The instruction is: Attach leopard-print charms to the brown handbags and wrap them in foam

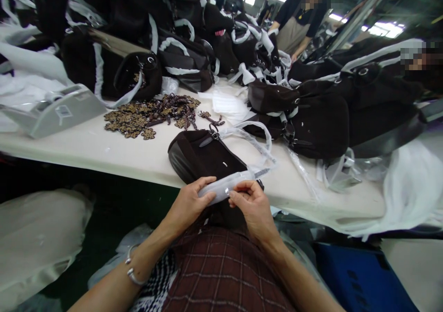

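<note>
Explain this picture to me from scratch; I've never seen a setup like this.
There is no machine here, just a person's two bare hands. The single view comes from a camera worn on that person's head, looking forward and down. On the pale table lie a pile of brown-and-gold charms, many dark bags with wrapped straps, and, nearest the person, a smaller dark bag. The left hand holds a whitish wrapping at the front of that bag; the right hand pinches near its lower edge. What the wrapping covers is hidden.
</note>
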